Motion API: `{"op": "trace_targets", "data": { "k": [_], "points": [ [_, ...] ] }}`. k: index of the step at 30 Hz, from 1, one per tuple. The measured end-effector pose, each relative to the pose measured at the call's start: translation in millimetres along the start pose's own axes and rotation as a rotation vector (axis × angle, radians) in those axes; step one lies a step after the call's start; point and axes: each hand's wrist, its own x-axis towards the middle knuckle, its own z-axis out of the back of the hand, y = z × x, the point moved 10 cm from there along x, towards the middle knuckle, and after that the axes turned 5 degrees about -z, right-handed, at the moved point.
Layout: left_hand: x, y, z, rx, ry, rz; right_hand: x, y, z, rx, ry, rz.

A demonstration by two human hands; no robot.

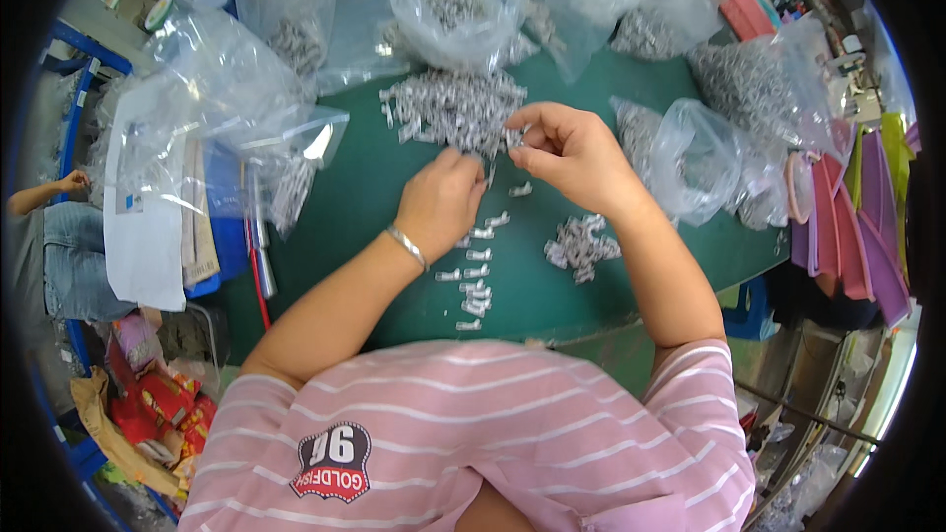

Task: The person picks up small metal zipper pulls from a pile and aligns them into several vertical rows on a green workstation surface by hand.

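A heap of small grey metal-looking parts point(448, 108) lies on the green tabletop point(345, 187). My right hand point(576, 160) is at the heap's right edge, with thumb and forefinger pinched round one small grey part point(512, 138). At the heap's near edge, my left hand point(439, 202), with a silvery bracelet point(407, 246) at the wrist, has its fingers curled together. A small part shows beside its fingertips, but what they hold is hidden. Nearer to me runs a loose column of single parts point(477, 271). A smaller pile of parts point(582, 246) sits to its right.
Clear plastic bags of similar parts point(754, 79) line the far and right sides. An open bag point(455, 5) stands behind the heap. Left are a white sheet point(148, 187), a blue tray point(230, 217) and a red stick point(261, 286). Coloured bins point(847, 227) stand right; another person point(74, 246) is far left.
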Motion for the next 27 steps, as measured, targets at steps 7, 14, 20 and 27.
{"op": "trace_targets", "data": {
  "k": [7, 14, 20, 27],
  "points": [
    [1, 6, -4, -0.045, 0.036, 0.049, 98, 105, 111, 0.461, -0.249, 0.236],
    [-3, 10, 6, -0.040, -0.044, -0.007, 98, 84, 107, 0.467, -0.308, 0.356],
    [-7, 10, 23, -0.176, -0.070, 0.009, -21, 0, 33, -0.169, -0.159, 0.164],
    [-7, 9, 16, -0.142, 0.018, 0.016, -56, -21, -28, -0.646, -0.331, 0.426]
  ]
}}
